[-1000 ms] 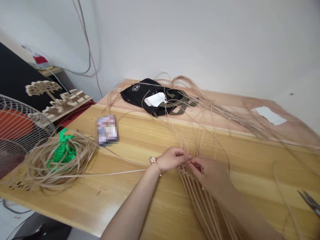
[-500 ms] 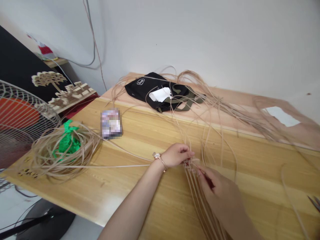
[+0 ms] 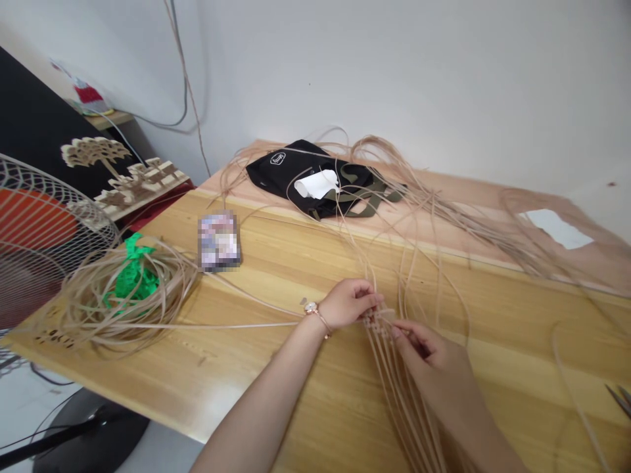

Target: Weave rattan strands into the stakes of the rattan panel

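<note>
A small woven patch (image 3: 377, 324) of thin tan strips lies between my hands, with long strips running from it toward the table's front edge and others toward the back. My left hand (image 3: 351, 303), with a bracelet watch (image 3: 311, 307) at its wrist, pinches the patch's upper left edge between thumb and fingers. At the right side of the patch, my right hand (image 3: 430, 355) has thumb and forefinger closed on a thin strip. A long strip (image 3: 246, 325) stretches left from the patch to a coil of strips (image 3: 172, 289).
A green wrap (image 3: 135, 276) sits in the coil. Beyond my hands lie a black bag (image 3: 290, 171), white paper (image 3: 559, 228) and loose strips. A small blurred box (image 3: 219, 242) stands left of centre, scissors (image 3: 618, 399) lie far right, and a fan (image 3: 44, 230) stands left.
My right hand has shifted slightly right and its fingers have moved a little at the patch's edge. My left hand keeps its hold, nearly still.
</note>
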{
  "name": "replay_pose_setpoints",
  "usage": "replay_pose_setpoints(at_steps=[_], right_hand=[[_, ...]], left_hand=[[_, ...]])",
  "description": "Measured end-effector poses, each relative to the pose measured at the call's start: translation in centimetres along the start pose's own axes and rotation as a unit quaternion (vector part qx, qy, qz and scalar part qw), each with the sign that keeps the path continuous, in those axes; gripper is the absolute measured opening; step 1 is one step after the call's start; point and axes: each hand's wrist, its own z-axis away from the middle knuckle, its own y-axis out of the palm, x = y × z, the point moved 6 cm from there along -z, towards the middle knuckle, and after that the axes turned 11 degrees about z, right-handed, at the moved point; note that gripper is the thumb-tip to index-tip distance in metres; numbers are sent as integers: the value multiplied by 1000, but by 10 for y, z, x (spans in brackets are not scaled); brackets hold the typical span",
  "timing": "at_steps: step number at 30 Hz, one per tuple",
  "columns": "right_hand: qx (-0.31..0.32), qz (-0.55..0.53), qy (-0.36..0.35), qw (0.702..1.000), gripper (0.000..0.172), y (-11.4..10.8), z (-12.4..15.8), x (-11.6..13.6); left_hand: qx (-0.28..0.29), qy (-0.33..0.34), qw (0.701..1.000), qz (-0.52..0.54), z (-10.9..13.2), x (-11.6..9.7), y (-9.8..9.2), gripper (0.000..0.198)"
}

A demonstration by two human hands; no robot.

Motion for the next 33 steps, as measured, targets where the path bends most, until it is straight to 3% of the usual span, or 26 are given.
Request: replay_pose_setpoints(at_steps=[8, 22, 33], right_hand=[[55, -21, 3, 998, 26, -7, -21, -2], [101, -54, -11, 993, 26, -2, -23, -3], [54, -19, -10, 998, 32, -2, -23, -7]], left_hand=[[-19, -9, 999, 38, 0, 0, -1, 34], [-23, -5, 999, 24, 0, 0, -2, 34], [-19, -14, 999, 29, -1, 5, -4, 33]])
